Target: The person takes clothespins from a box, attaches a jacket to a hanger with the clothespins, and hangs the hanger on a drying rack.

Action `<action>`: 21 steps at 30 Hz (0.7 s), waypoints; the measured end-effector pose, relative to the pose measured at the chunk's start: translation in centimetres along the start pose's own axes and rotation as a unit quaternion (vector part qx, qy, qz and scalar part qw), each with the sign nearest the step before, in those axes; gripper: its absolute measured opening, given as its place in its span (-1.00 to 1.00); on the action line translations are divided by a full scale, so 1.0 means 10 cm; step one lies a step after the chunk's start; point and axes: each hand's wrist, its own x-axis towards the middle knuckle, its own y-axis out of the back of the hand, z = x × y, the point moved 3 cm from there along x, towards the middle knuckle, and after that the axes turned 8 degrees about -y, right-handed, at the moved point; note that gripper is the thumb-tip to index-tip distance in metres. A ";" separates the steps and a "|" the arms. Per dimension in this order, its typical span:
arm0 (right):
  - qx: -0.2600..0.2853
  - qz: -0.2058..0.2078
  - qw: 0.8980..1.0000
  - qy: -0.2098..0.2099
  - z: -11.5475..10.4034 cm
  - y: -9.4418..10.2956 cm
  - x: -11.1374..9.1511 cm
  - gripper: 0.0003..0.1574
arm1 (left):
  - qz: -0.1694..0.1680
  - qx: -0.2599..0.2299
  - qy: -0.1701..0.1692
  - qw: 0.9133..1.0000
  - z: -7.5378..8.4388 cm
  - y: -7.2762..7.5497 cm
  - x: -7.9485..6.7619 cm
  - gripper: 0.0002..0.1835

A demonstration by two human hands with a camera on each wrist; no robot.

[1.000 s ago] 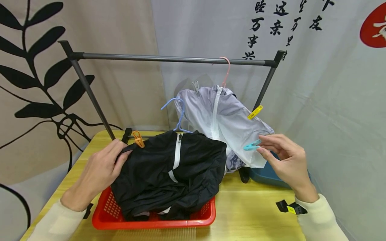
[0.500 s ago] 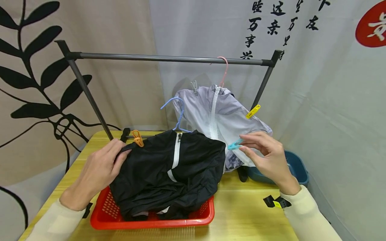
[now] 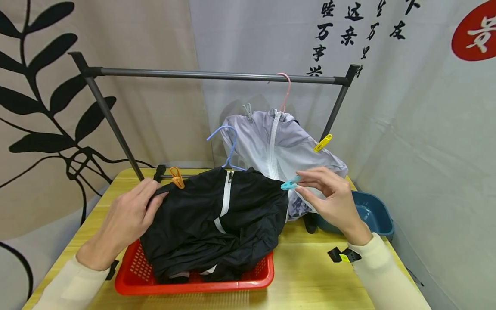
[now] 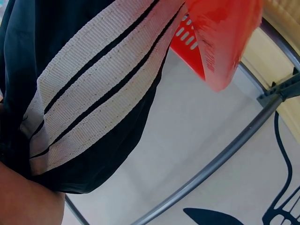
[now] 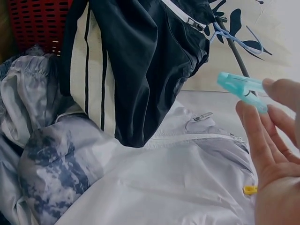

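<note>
A black jacket with a white zip is on a blue hanger, its lower part in a red basket. My left hand grips its left shoulder, beside an orange clothespin on the cloth. In the left wrist view, the striped sleeve hides most of that hand. Between thumb and fingers, my right hand pinches a light blue clothespin at the jacket's right shoulder. The right wrist view shows this clothespin apart from the black cloth.
A grey rack stands over the table. A pale lilac jacket hangs from it on a pink hanger, with a yellow clothespin and a grey clothespin attached. Behind my right hand sits a blue bin.
My right hand has moved left with the light blue clothespin, from in front of the lilac jacket to the black jacket's right shoulder. My left hand keeps its grip in place.
</note>
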 end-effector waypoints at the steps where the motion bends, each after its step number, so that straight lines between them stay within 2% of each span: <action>1: -0.004 0.001 1.000 -0.001 0.01 0.00 0.01 -0.36 | 0.000 0.001 0.000 1.000 0.00 0.00 0.00 -0.68; 9: -0.042 0.006 0.999 -0.022 0.05 -0.05 0.09 -0.37 | -0.003 -0.001 -0.001 1.000 0.01 -0.01 0.00 -0.90; 21: -0.047 0.008 0.998 -0.046 0.14 -0.12 0.18 -0.46 | -0.007 -0.001 0.002 1.000 0.02 -0.01 -0.01 -0.89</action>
